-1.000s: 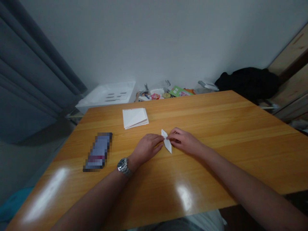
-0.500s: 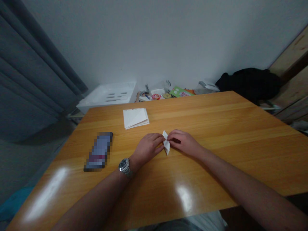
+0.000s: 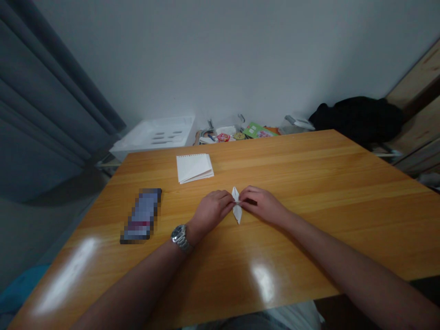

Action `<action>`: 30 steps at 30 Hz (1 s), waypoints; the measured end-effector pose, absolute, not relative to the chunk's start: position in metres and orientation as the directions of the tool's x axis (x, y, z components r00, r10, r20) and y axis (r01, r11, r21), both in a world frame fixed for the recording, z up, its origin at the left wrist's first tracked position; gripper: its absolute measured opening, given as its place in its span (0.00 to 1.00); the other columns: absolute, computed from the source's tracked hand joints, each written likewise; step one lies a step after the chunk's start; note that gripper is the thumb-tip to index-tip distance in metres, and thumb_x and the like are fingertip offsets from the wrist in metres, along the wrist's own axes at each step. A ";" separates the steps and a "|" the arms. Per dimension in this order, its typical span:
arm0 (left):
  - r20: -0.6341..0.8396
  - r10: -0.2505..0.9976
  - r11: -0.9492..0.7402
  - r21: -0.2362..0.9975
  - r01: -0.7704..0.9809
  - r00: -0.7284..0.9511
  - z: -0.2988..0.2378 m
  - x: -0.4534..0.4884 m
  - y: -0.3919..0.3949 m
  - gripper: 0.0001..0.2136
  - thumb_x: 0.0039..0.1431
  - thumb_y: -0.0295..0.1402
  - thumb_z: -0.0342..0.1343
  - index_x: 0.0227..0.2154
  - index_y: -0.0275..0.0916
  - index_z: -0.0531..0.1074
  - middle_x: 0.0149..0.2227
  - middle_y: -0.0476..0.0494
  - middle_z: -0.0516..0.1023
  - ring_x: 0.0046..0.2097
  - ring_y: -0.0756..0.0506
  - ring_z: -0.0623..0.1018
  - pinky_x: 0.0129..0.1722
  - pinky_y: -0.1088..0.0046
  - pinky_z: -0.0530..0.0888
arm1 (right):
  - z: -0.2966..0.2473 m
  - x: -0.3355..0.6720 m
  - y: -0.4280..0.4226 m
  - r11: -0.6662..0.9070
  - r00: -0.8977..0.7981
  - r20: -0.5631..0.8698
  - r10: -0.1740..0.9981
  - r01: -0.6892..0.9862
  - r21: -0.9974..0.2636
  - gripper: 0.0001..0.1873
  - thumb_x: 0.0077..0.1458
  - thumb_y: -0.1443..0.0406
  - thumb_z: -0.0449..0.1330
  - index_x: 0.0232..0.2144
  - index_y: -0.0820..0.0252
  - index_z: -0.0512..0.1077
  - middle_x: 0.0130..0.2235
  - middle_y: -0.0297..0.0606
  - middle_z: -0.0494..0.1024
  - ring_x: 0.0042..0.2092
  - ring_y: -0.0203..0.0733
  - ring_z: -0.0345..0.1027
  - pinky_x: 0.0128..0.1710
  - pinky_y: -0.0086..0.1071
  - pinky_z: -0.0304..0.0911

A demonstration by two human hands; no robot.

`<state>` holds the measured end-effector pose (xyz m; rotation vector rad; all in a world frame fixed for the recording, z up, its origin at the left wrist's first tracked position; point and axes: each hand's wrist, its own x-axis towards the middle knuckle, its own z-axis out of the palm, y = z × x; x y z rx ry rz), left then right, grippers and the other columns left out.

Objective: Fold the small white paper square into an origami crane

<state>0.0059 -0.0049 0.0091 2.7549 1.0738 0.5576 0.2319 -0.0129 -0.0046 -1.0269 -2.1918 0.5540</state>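
A small folded white paper (image 3: 237, 212) is held at its middle just over the wooden table, with pointed ends toward and away from me. My left hand (image 3: 213, 208), with a metal watch (image 3: 179, 234) on the wrist, pinches its left side between thumb and fingers. From the right, my right hand (image 3: 260, 203) pinches the opposite side, fingers bent. The fingertips of both hands nearly meet at the paper's centre and hide part of it.
White notepad sheets (image 3: 195, 167) lie on the wooden table (image 3: 309, 174) beyond my left hand. A pixelated phone (image 3: 141, 215) rests at the left. Behind the table stand a white tray (image 3: 154, 133), a green packet (image 3: 257, 130) and a black cloth heap (image 3: 357, 117).
The paper's two ends now look flatter and more evenly leaf-shaped. My left thumb has drawn up closer to the fingers at its centre; my right hand has barely moved.
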 end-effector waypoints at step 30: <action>0.301 0.820 -0.560 0.599 0.572 0.488 0.003 0.010 -0.004 0.04 0.63 0.31 0.57 0.37 0.41 0.66 0.39 0.48 0.73 0.39 0.46 0.75 0.40 0.70 0.73 | -0.007 0.223 -0.012 0.441 -0.337 0.296 0.894 0.542 -0.716 0.04 0.56 0.67 0.65 0.32 0.58 0.72 0.32 0.33 0.74 0.32 0.37 0.67 0.32 0.30 0.60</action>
